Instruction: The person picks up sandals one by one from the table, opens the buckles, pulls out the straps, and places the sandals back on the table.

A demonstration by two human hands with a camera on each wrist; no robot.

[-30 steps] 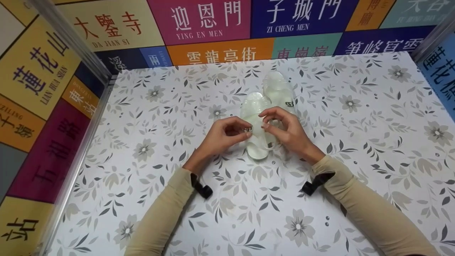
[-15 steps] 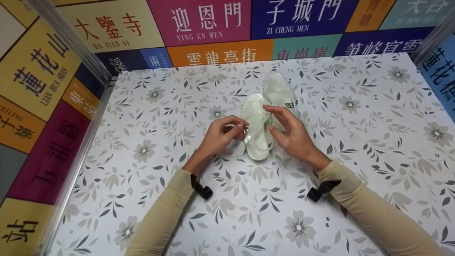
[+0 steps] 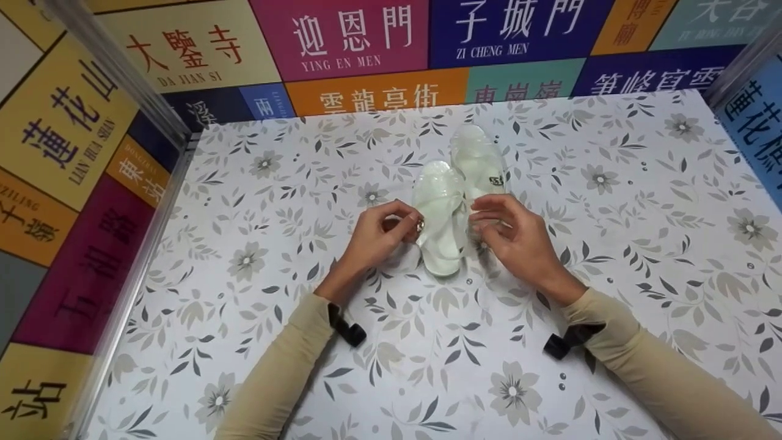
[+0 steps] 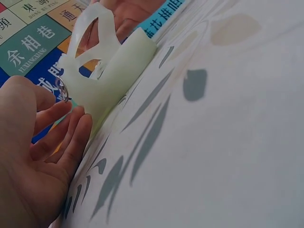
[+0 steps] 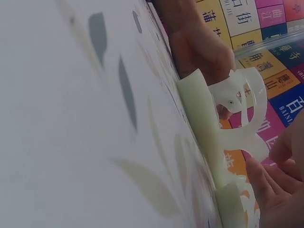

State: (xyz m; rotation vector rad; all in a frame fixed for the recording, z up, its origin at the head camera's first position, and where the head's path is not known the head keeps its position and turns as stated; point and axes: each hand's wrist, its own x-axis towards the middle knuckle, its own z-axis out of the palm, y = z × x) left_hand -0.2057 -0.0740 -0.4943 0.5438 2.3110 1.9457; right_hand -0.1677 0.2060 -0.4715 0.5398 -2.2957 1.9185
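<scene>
Two pale, translucent jelly sandals lie on the table. The nearer sandal (image 3: 438,235) has crossing straps and lies between my hands; the farther sandal (image 3: 476,146) touches its upper right side. My left hand (image 3: 382,235) pinches a small metal buckle (image 4: 62,89) at the near sandal's left edge. On the other side, my right hand (image 3: 516,235) has thumb and fingertips brought together at the strap (image 5: 256,145). The straps stand arched above the sole (image 4: 128,59) in the left wrist view.
A white leaf-and-flower cloth (image 3: 293,342) covers the table. Panels with large printed characters (image 3: 354,43) stand along the back and left edges. A black camera strap (image 3: 348,327) sits on each wrist.
My right hand has drawn back right and down, its fingers now closer together at the sandal's right side. The left hand has shifted slightly left with the buckle.
</scene>
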